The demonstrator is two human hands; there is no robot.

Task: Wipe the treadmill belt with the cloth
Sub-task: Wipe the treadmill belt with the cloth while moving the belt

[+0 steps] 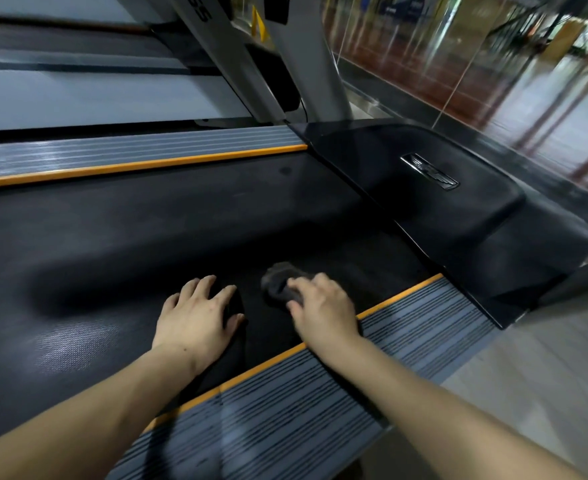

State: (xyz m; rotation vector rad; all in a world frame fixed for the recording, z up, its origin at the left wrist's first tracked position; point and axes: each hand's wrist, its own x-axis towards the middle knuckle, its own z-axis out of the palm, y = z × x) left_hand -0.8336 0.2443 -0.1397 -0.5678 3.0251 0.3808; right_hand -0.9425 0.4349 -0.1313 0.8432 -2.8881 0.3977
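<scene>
On the treadmill belt point(119, 237), a grey cloth point(278, 280) is gripped by the right hand point(323, 306); the left hand point(195, 317) is laid flat, fingers spread.

Single head-mounted wide-angle view, tilted and angled steeply down from close above the treadmill belt point(147, 244); it faced across the near side rail point(285, 410) toward the motor hood point(441, 216), forearms entering from below.

The treadmill belt point(112, 237) was black, its grey ribbed side rails point(320, 393) edged orange; the cloth point(278, 278) dark grey.
</scene>
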